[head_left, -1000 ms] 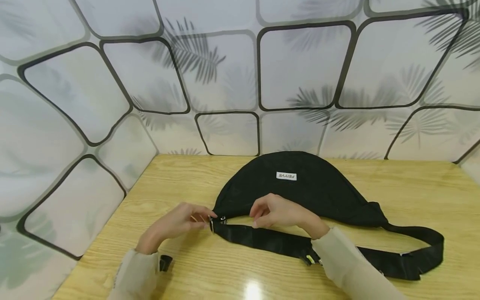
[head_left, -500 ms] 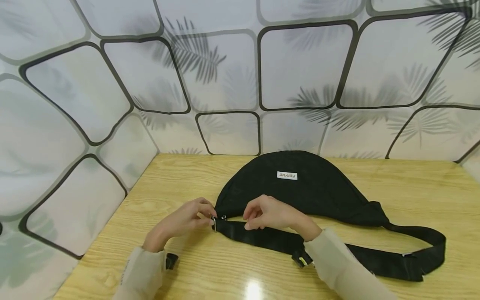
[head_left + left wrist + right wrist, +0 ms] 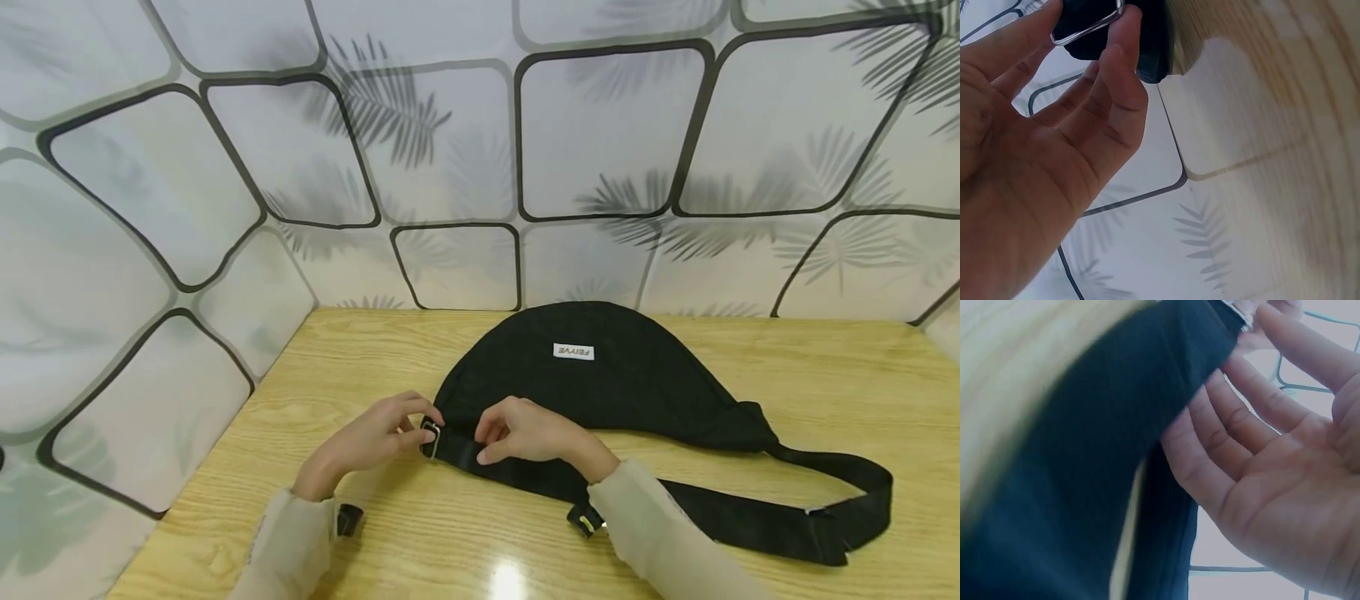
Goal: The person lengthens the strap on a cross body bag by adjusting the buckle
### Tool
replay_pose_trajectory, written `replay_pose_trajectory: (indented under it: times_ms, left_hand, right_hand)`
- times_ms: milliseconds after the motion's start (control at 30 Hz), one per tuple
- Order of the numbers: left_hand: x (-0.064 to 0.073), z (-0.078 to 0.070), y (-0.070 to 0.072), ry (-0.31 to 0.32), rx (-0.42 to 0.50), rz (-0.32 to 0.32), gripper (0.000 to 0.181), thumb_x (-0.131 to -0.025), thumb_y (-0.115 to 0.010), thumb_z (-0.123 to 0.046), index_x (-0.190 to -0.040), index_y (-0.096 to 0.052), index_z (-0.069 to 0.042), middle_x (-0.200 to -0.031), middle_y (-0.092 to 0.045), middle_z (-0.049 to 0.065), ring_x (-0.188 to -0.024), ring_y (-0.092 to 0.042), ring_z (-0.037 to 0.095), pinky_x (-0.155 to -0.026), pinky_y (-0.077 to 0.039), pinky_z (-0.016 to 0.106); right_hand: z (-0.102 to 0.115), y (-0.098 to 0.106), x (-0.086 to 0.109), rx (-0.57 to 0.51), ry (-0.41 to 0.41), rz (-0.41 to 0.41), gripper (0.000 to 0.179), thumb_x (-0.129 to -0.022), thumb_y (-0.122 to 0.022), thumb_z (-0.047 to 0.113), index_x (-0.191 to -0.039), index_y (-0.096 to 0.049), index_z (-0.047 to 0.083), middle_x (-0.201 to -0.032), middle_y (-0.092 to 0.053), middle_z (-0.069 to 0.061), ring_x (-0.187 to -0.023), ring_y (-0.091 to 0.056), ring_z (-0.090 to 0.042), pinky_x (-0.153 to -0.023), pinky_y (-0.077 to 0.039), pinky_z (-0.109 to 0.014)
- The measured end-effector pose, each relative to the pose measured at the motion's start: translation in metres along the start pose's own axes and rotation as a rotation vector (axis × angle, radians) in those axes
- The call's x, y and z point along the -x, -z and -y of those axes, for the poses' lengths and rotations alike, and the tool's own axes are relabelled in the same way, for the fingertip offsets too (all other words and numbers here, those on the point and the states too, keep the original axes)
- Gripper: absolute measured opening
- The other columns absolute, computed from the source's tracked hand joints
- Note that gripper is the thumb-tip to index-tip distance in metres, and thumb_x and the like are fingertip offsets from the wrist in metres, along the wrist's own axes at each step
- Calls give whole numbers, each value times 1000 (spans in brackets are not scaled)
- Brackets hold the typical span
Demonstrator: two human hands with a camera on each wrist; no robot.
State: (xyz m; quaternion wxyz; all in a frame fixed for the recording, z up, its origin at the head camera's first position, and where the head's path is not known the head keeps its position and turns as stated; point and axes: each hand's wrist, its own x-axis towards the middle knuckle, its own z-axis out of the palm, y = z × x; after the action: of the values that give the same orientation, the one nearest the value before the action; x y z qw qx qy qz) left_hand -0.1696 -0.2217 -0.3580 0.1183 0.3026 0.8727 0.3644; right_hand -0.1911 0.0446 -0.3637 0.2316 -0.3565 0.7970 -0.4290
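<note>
A black crescent-shaped sling bag (image 3: 600,379) with a white label lies on the wooden table. Its wide black strap (image 3: 525,477) loops along the near side. My left hand (image 3: 375,442) pinches the metal strap buckle (image 3: 434,442) at the bag's left end between thumb and fingers; that buckle (image 3: 1088,28) shows at the top of the left wrist view. My right hand (image 3: 528,437) is over the strap just right of the buckle. In the right wrist view its fingers (image 3: 1200,469) are loosely bent at the strap's edge (image 3: 1085,425), with the thumb apart.
A black clip piece (image 3: 349,519) lies by my left sleeve. Another dark clip with a yellow mark (image 3: 585,520) hangs at the strap beside my right sleeve. Behind the table (image 3: 360,350) stands a patterned wall (image 3: 465,150).
My right hand has moved left along the strap, closer to the buckle. My left hand has shifted slightly right, still at the buckle, which has turned a little.
</note>
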Motion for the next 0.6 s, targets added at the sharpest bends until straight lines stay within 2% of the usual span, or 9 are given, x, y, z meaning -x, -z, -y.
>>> replay_pose_trajectory:
  times_ms: [133,333,467,600]
  left_hand:
    - [-1,-2,-1,-15,6,9,25,-99,-67,-6,-123,-67,-1,-126,-57,18,-81,-64,15,-74,-54,31]
    - [-5,-4,-5,9,28,21,44,-85,-80,2,-127,-66,-2,-132,-53,19,-76,-58,10,-69,-53,29]
    - [-8,-4,-8,-40,-30,5,49,-81,-82,6,-126,-65,1,-128,-54,20,-75,-56,8,-67,-52,28]
    - [-10,-2,-11,-102,-103,-47,49,-78,-81,10,-123,-65,4,-119,-58,18,-73,-55,9,-64,-51,26]
  right_hand:
    - [0,-4,-6,34,-19,-27,15,-90,-74,1,-104,-72,-6,-84,-69,-1,-73,-60,-6,-69,-50,-23]
    - [-4,-4,-12,34,-31,-67,11,-90,-70,-5,-101,-72,-6,-75,-67,-1,-64,-54,-7,-63,-47,-23]
    - [-6,-4,-14,-11,-43,-79,9,-92,-68,-5,-99,-72,-4,-76,-68,-2,-64,-53,-8,-63,-46,-24]
    - [-9,-5,-15,-41,-51,-103,8,-92,-66,-6,-97,-71,-3,-73,-65,-1,-63,-51,-10,-64,-46,-25]
